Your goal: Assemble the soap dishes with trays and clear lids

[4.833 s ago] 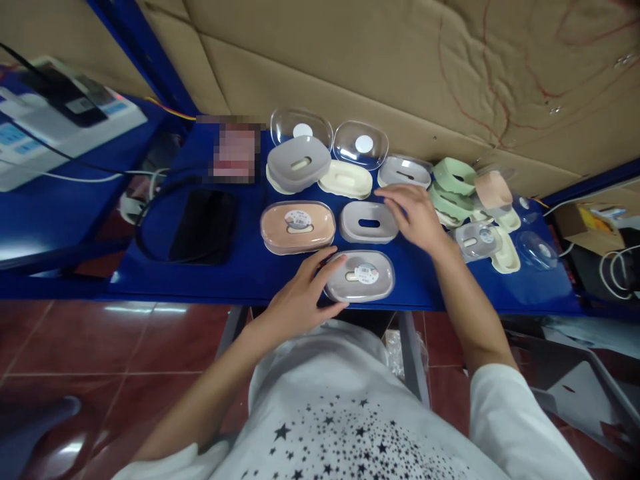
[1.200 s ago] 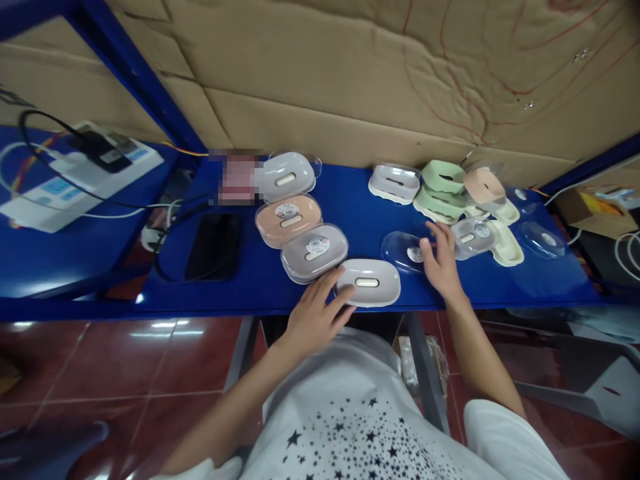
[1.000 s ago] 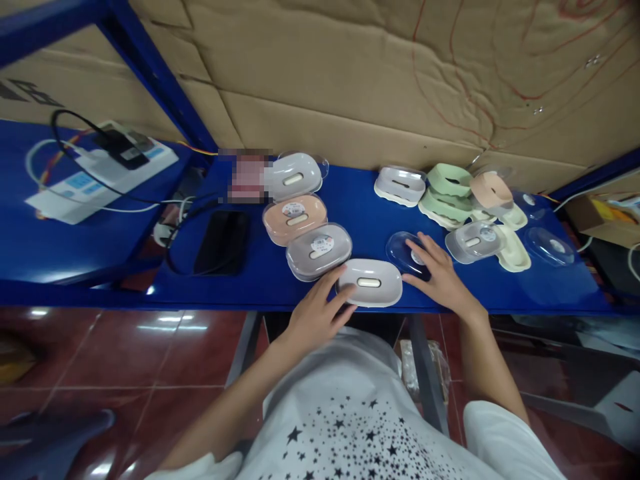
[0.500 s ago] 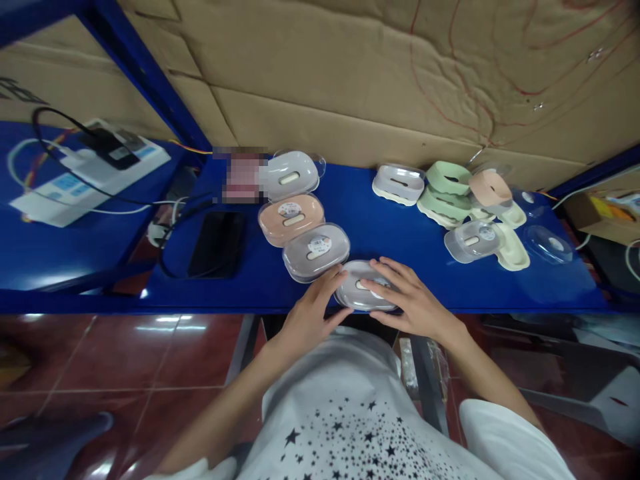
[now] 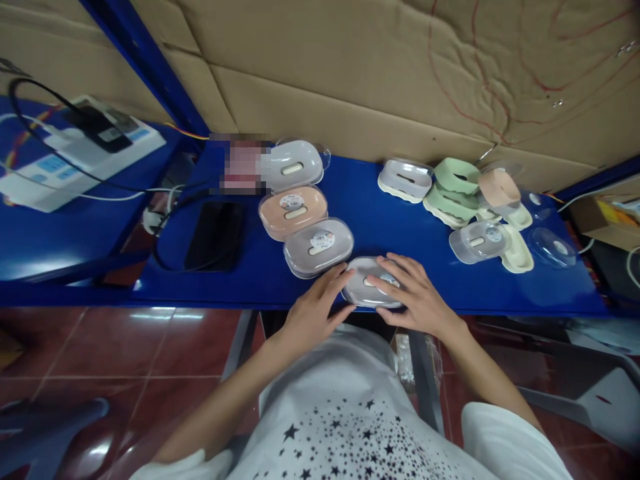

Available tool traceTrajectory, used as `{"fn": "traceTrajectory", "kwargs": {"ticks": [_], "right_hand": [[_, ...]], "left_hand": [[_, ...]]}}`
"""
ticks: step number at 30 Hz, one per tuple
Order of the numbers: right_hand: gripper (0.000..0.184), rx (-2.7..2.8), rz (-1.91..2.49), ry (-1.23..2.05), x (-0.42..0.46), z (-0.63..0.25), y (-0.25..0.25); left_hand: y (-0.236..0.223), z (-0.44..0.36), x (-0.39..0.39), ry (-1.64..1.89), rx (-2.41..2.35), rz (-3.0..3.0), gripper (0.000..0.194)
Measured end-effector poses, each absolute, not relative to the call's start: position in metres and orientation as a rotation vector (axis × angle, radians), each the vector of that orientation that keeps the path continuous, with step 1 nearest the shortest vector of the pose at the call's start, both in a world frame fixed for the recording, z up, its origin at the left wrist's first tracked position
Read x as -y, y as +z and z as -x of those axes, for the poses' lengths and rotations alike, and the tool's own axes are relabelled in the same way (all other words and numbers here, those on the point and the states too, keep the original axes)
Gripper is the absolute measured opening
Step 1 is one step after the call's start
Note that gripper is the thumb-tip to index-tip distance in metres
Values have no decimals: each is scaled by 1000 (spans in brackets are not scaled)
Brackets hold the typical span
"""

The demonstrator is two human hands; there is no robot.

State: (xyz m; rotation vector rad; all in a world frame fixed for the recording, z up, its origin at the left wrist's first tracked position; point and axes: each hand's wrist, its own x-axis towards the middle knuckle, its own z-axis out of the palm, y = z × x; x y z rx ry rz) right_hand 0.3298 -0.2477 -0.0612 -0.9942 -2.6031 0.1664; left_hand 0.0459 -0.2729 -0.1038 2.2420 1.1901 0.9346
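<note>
A grey soap box (image 5: 360, 291) under a clear lid lies at the front edge of the blue table, between my two hands. My left hand (image 5: 323, 303) grips its left end, fingertips at the far side and thumb at the near side. Across the right part of the lid spread the fingers of my right hand (image 5: 413, 297), with the thumb on the near rim. These fingers partly cover a round sticker. Just beyond my left fingertips sits another lidded grey soap box (image 5: 300, 257). A peach soap box (image 5: 275, 215) and a pale grey soap box (image 5: 305, 157) continue the row behind it.
At the right stand a lilac box (image 5: 407, 175), green pieces (image 5: 453, 200), a peach piece (image 5: 500, 189), a grey piece (image 5: 465, 245), cream bases (image 5: 517, 250) and clear lids (image 5: 553, 248). A black phone (image 5: 214, 237) and power strip (image 5: 45, 177) lie left. Cardboard (image 5: 325, 100) lines the back.
The camera view has shifted slightly. Both hands stay around the grey soap box in nearly the same pose, and the other boxes keep their places.
</note>
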Motion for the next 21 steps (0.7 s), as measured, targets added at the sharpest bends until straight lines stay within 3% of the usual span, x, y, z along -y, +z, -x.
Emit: {"fn": "traceTrajectory", "kwargs": {"ticks": [7, 15, 21], "right_hand": [[65, 2686, 1036, 215, 243, -334, -63], [72, 2669, 1073, 119, 251, -332, -74], [81, 2456, 1179, 78, 241, -358, -76]], "left_hand": [[-104, -46, 273, 959, -1212, -2266, 67], [-104, -48, 276, 934, -1234, -2303, 65], [-84, -27, 278, 1294, -1480, -2444, 61]]}}
